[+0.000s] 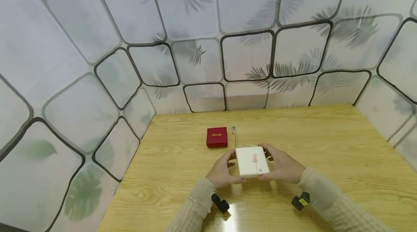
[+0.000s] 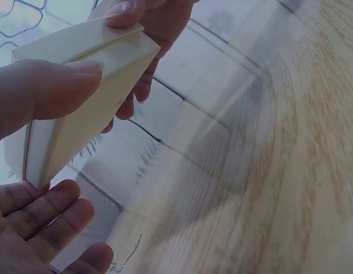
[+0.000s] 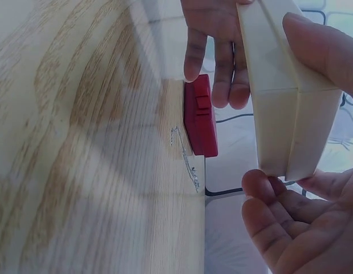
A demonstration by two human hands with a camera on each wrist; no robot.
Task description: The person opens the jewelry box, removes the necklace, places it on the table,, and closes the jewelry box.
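Observation:
A white square box (image 1: 249,165) with a pink flower on its lid is held above the table between both hands. The left hand (image 1: 223,172) grips its left side and the right hand (image 1: 282,163) its right side, thumbs at the near edge. In the left wrist view a seam runs along the side of the box (image 2: 90,103), lid and base together. The right wrist view has the box (image 3: 279,131) between thumb and fingers. Behind the box, a thin silver chain (image 1: 235,136) lies on the table.
A red box (image 1: 217,139) with gold lettering, its lid on, sits left of the chain. The wooden table (image 1: 169,174) reaches back to patterned curtains (image 1: 195,62) that stand behind it and at both sides.

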